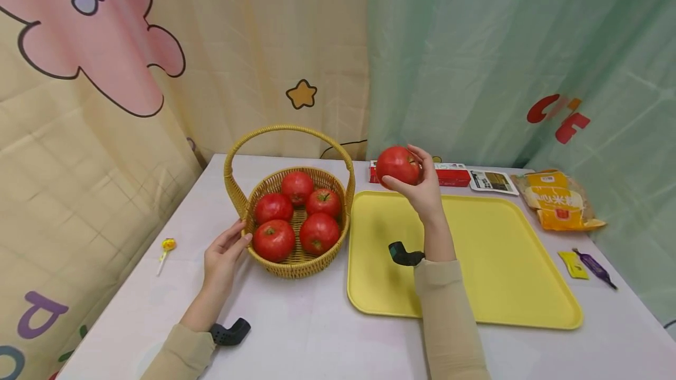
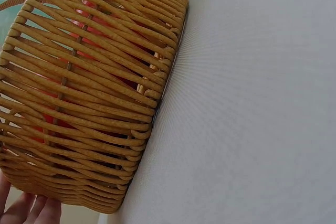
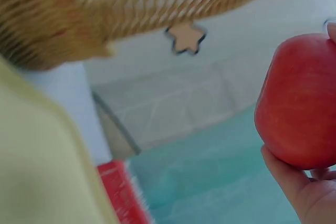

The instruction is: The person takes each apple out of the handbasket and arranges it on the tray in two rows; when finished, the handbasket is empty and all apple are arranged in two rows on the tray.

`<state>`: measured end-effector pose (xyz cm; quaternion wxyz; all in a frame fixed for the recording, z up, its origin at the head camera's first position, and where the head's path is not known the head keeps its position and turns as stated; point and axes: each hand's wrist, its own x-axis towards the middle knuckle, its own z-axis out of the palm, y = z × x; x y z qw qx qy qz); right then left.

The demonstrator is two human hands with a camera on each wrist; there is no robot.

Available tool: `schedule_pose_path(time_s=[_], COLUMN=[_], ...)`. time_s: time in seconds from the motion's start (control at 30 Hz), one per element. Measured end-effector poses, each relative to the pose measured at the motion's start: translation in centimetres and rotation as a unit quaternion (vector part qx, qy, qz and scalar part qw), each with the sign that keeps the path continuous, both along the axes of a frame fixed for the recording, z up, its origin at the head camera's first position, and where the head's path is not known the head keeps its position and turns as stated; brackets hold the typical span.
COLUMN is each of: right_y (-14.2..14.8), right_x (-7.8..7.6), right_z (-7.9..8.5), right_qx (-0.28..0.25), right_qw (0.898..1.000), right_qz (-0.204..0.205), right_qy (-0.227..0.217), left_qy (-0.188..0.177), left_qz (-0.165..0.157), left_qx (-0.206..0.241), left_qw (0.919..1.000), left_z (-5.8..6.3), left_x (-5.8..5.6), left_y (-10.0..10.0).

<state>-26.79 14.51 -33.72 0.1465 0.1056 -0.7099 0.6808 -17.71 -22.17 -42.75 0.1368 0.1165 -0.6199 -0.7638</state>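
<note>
In the head view my right hand (image 1: 423,187) grips a red apple (image 1: 397,164) between thumb and fingers, raised above the back edge of the yellow tray (image 1: 507,257). The right wrist view shows that apple (image 3: 299,103) large, with the thumb along its lower side. My left hand (image 1: 224,257) holds the near-left rim of a woven basket (image 1: 296,270) with a tall arched handle. Fingertips (image 2: 48,211) lie against the weave in the left wrist view. Several red apples (image 1: 273,240) sit inside the basket, which stands on the white table (image 1: 296,339).
A red-and-white box (image 1: 453,176) and a flat packet (image 1: 493,182) lie behind the tray. To its right are an orange snack bag (image 1: 558,201), a yellow wrapped sweet (image 1: 573,265) and a purple one (image 1: 595,267). A lollipop (image 1: 168,245) lies left of the basket. Curtains (image 1: 327,34) hang behind.
</note>
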Motion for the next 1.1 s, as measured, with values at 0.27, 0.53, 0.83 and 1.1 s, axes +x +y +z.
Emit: schedule_pose_path(time_s=[0.27,0.53,0.83,1.1], right_y=[1.3,1.3,1.7,1.8], right_x=[-2.7,-3.3,-4.2,-4.3], right_z=[-4.5,-7.3,-9.6,-9.7], right_qx=[0.113,0.181,0.183,0.209], right_qw=[0.988,0.970,0.970,0.967], right_qz=[-0.069,-0.085,-0.083,-0.085], right_qy=[-0.084,-0.135,-0.139,-0.115], left_qy=[-0.004,-0.003,-0.001,0.005], left_qz=[-0.005,-0.004,0.001,-0.007], left_qx=[-0.002,-0.003,0.008,0.000], left_qw=[1.0000,1.0000,1.0000,1.0000], left_z=[-0.1,0.0,0.0,0.0], left_x=[0.0,0.0,0.0,0.0], left_y=[0.1,0.1,0.0,0.0])
